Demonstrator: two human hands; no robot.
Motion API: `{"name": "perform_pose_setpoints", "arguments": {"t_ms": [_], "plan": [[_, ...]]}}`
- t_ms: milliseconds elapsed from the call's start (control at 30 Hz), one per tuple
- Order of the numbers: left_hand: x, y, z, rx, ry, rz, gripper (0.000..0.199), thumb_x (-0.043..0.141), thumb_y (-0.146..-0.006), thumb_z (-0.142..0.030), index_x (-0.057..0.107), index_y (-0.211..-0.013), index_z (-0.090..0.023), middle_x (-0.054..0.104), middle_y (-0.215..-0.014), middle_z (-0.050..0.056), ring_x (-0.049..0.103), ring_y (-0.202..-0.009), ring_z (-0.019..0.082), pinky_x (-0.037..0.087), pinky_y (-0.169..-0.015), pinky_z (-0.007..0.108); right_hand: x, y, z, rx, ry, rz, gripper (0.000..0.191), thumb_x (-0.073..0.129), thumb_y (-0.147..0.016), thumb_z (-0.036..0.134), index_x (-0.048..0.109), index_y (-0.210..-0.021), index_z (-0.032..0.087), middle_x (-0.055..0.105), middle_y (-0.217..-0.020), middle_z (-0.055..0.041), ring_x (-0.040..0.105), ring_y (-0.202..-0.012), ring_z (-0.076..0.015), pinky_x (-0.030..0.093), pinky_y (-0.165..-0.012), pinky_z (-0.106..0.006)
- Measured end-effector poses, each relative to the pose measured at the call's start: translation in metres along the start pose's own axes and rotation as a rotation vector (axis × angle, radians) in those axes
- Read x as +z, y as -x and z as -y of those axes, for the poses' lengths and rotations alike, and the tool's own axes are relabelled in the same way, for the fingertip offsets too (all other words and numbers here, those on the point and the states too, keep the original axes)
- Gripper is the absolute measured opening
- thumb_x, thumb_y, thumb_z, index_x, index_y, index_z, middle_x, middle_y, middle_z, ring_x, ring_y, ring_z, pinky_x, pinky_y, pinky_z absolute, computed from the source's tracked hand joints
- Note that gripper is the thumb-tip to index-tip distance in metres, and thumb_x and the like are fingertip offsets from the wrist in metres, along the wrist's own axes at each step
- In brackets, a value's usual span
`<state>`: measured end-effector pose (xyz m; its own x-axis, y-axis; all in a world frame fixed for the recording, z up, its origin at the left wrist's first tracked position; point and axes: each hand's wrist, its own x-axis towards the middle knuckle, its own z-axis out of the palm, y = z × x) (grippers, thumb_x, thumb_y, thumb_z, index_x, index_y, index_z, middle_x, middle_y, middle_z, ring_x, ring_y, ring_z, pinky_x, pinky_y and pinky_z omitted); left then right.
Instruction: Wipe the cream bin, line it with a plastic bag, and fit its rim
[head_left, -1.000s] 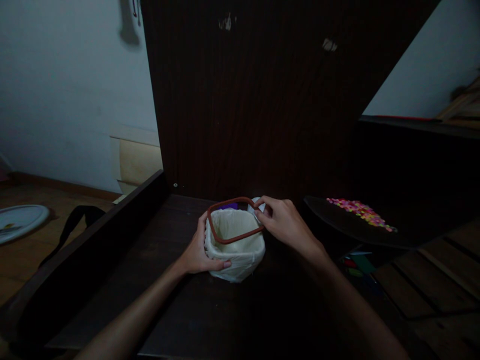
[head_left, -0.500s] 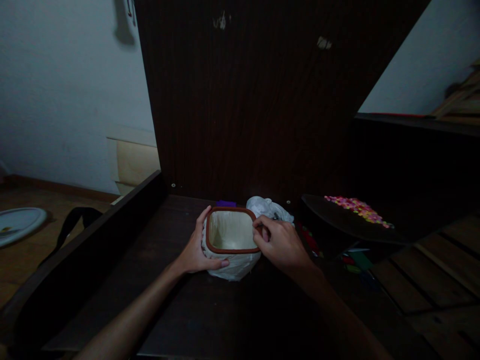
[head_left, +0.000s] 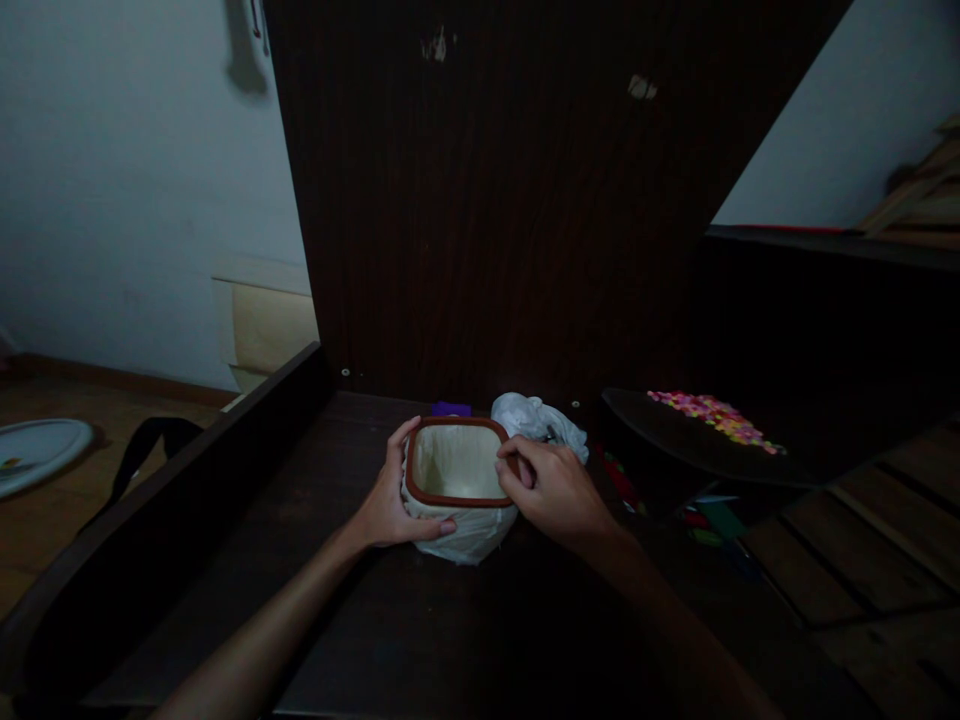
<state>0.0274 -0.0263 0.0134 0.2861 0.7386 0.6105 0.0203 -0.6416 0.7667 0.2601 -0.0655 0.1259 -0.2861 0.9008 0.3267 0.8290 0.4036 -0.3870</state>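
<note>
A square container (head_left: 465, 532) with rounded corners stands on the dark wooden surface, wrapped outside in wrinkled whitish material. Its pale inside (head_left: 457, 462) holds nothing I can see, and a reddish-brown rim (head_left: 457, 499) runs round the top. My left hand (head_left: 394, 505) is wrapped about the left side, thumb across the front and fingers along the far left. At the right edge, my right hand (head_left: 551, 490) pinches the rim between thumb and curled fingers. Those fingers cover that part of the rim, so anything small between them is hidden.
Behind the container lie a crumpled white plastic bag (head_left: 536, 415) and a purple piece (head_left: 451, 409). Pink and yellow bits (head_left: 716, 418) are spread on a dark shelf (head_left: 637, 418) at right. A raised side board (head_left: 187, 500) borders the left; a tall dark panel (head_left: 480, 220) rises behind.
My right hand has shifted slightly left along with the container's right edge. The container appears slightly further left, and my left hand keeps its hold.
</note>
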Motion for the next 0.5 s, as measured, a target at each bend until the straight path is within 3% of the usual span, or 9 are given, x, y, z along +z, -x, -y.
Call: {"name": "perform_pose_setpoints", "arguments": {"t_ms": [133, 267, 367, 500], "plan": [[0.0, -0.001, 0.0, 0.013, 0.007, 0.009, 0.12, 0.092, -0.061, -0.047, 0.016, -0.152, -0.026, 0.041, -0.147, 0.018, 0.047, -0.137, 0.041, 0.036, -0.116, 0.064, 0.001, 0.001, -0.004, -0.02, -0.026, -0.024, 0.014, 0.057, -0.087, 0.028, 0.066, -0.095, 0.019, 0.061, -0.07, -0.0009, 0.058, -0.063, -0.0185, 0.042, -0.063, -0.032], [-0.002, 0.0, 0.002, 0.009, -0.03, 0.009, 0.12, 0.092, -0.06, -0.046, 0.017, -0.152, -0.026, 0.04, -0.147, 0.019, 0.046, -0.137, 0.041, 0.034, -0.115, 0.066, 0.003, -0.001, -0.012, -0.083, -0.08, -0.1, 0.029, 0.059, -0.088, 0.031, 0.064, -0.114, 0.019, 0.066, -0.108, -0.0114, 0.065, -0.099, -0.0271, 0.052, -0.086, -0.043], [-0.002, 0.001, 0.003, 0.01, -0.046, 0.009, 0.12, 0.092, -0.061, -0.045, 0.017, -0.152, -0.026, 0.039, -0.149, 0.019, 0.045, -0.138, 0.042, 0.034, -0.116, 0.066, 0.007, -0.003, -0.022, -0.139, -0.183, -0.095, 0.046, 0.059, -0.09, 0.032, 0.056, -0.133, 0.019, 0.058, -0.138, -0.0155, 0.055, -0.129, -0.0305, 0.046, -0.108, -0.051], [-0.001, 0.001, 0.001, 0.007, -0.034, 0.019, 0.123, 0.092, -0.061, -0.046, 0.014, -0.155, -0.027, 0.038, -0.15, 0.019, 0.043, -0.14, 0.041, 0.034, -0.116, 0.065, 0.017, -0.005, -0.031, -0.158, -0.261, -0.027, 0.056, 0.055, -0.095, 0.037, 0.047, -0.147, 0.017, 0.049, -0.153, -0.0164, 0.045, -0.143, -0.0292, 0.035, -0.119, -0.052]]}}
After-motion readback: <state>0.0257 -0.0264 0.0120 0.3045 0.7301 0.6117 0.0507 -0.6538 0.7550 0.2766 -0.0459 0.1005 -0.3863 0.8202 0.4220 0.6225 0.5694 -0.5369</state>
